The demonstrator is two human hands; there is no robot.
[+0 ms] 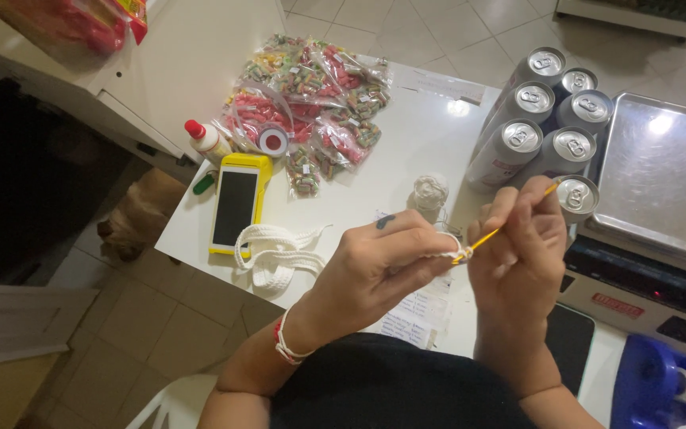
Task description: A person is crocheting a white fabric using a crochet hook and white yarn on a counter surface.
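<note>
The right hand [518, 238] grips a yellow crochet hook [502, 229] whose tip meets white yarn [448, 248] pinched in the left hand [387, 258], just beside it.

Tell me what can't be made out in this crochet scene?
Head view only:
- Hook tip and stitch: hidden between the left hand and right hand on the hook.
- Paper: writing too small, partly under the left hand.
- Tape dispenser: cut off by the bottom edge.
- Scale: cut off at the right edge.

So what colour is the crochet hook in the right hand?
Yellow. The crochet hook is pinched in the right hand; the head view, the only one, shows it.
</note>
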